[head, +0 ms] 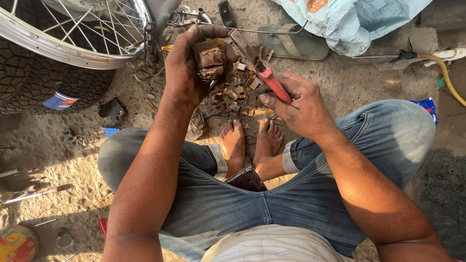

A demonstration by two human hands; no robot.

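Observation:
My left hand (187, 68) grips a rusty block of stacked metal plates (210, 59), held up over the ground. My right hand (296, 104) is closed on a red-handled tool (273, 83) whose dark tip points toward the block. Below the block lies a heap of several small rusty metal plates (238, 94) on the sandy ground. My bare feet (250, 143) rest just behind the heap, between my knees in blue jeans.
A spoked wheel with a knobby tyre (53, 53) stands at upper left. A sandal (291, 41) and a pale sack (349, 19) lie at the top. A yellow hose (449, 73) runs at right. Screwdrivers (39, 192) and small parts lie at left.

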